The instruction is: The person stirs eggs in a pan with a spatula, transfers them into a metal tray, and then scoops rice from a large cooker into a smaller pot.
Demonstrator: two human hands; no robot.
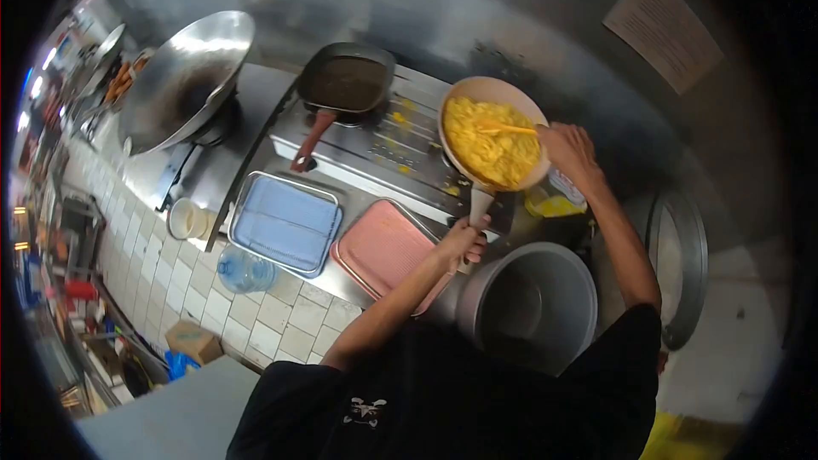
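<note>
A light-coloured frying pan (pixel 542 111) holds scrambled yellow egg (pixel 490 143) over the right side of the stove. My left hand (pixel 463 243) is wrapped round the pan's pale handle (pixel 481 204). In my right hand (pixel 569 149), at the pan's right rim, is an orange-yellow utensil (pixel 511 129) whose far end lies in the egg. Bits of yellow food lie on the metal stove top (pixel 409 132) left of the pan.
A dark square pan (pixel 348 81) with a brown handle stands on the left burner. Further left is a large wok (pixel 187 85). Blue (pixel 285 217) and pink (pixel 383 247) trays lie in front of the stove, beside a deep grey pot (pixel 532 307).
</note>
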